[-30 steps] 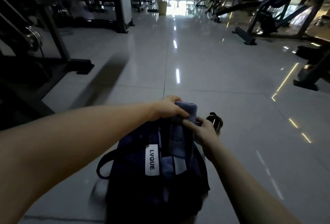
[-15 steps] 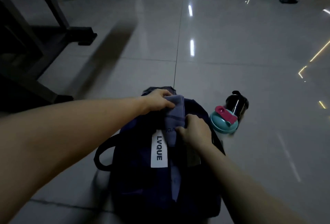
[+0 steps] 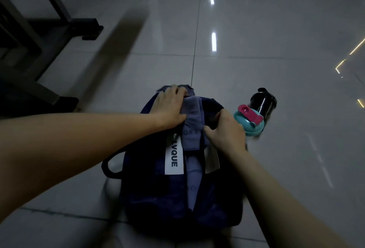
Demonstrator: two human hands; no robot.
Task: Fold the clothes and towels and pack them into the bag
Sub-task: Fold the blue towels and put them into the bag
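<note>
The bag (image 3: pixel 150 188) sits on the tiled floor (image 3: pixel 266 46) right in front of me, its opening running from near to far. The towel (image 3: pixel 192 113) lies folded in that slot, and its far end stands a little above the rim. To the far left a dark machine frame (image 3: pixel 59 24) has its feet on the tiles, well apart from the bag. On the right a bottle (image 3: pixel 263 102) lies on its side just beside the bag, close to my knuckles. Beyond the bag the floor is bare tile.

My left hand (image 3: pixel 169 107) reaches in from the left, palm down. Its fingers are laid flat over the bag's far left rim and its thumb is against the towel's left edge. It presses there rather than clenching. My right hand (image 3: pixel 227 133) comes in from the near right, fingers curled over the bag's right rim and gripping it. Its thumb rests on the towel.
</note>
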